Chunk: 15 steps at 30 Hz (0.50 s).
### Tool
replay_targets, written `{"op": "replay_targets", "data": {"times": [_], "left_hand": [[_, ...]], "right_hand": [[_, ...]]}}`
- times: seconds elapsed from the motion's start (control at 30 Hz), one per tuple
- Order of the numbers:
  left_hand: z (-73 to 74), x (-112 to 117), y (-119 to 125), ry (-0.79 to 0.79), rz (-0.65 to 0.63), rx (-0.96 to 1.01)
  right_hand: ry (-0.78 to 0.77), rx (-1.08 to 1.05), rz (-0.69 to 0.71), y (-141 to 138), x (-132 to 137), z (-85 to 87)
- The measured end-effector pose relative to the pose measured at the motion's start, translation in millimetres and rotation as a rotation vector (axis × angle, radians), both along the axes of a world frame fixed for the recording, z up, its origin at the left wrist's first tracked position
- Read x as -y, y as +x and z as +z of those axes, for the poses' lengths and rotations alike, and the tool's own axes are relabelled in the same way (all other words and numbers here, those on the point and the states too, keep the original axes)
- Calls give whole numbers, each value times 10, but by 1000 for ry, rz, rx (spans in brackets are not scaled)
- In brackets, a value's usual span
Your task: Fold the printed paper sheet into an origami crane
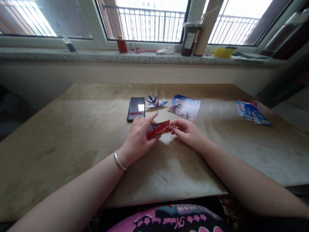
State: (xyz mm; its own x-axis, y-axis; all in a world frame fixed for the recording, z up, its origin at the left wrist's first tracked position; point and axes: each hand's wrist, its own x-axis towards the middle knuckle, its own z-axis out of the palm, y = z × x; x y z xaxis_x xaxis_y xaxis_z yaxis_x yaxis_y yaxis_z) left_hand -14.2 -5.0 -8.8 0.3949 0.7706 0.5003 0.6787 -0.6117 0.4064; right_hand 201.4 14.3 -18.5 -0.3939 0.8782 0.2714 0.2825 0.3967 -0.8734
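Over the middle of the table a folded piece of red printed paper point(159, 129) is held slightly raised. My left hand point(141, 133), with a silver bracelet at the wrist, grips its left end between thumb and fingers. At the paper's right end, my right hand point(184, 130) pinches the edge with bent fingertips. Just beyond the left hand lies a dark phone point(136, 111). Beside it stands a folded paper figure point(156, 101) with pointed blue and white tips. A small stack of printed square sheets point(184, 107) lies behind the right hand.
More printed sheets point(253, 112) lie fanned at the table's right. Past the back edge of the table point(60, 145), a stone windowsill point(96, 58) carries a red container point(122, 44), a dark jar point(190, 40), a cardboard tube point(205, 32) and a yellow item point(224, 52).
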Motion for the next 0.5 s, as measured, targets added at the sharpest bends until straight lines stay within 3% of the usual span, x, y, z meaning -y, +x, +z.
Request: {"op": "replay_targets", "data": {"times": [0.2, 0.5], "left_hand": [[0, 1, 7, 2, -44, 26], [-10, -15, -2, 144, -31, -26]], "right_hand": [[90, 35, 14, -29, -8, -35], [257, 39, -33, -50, 22, -25]]}}
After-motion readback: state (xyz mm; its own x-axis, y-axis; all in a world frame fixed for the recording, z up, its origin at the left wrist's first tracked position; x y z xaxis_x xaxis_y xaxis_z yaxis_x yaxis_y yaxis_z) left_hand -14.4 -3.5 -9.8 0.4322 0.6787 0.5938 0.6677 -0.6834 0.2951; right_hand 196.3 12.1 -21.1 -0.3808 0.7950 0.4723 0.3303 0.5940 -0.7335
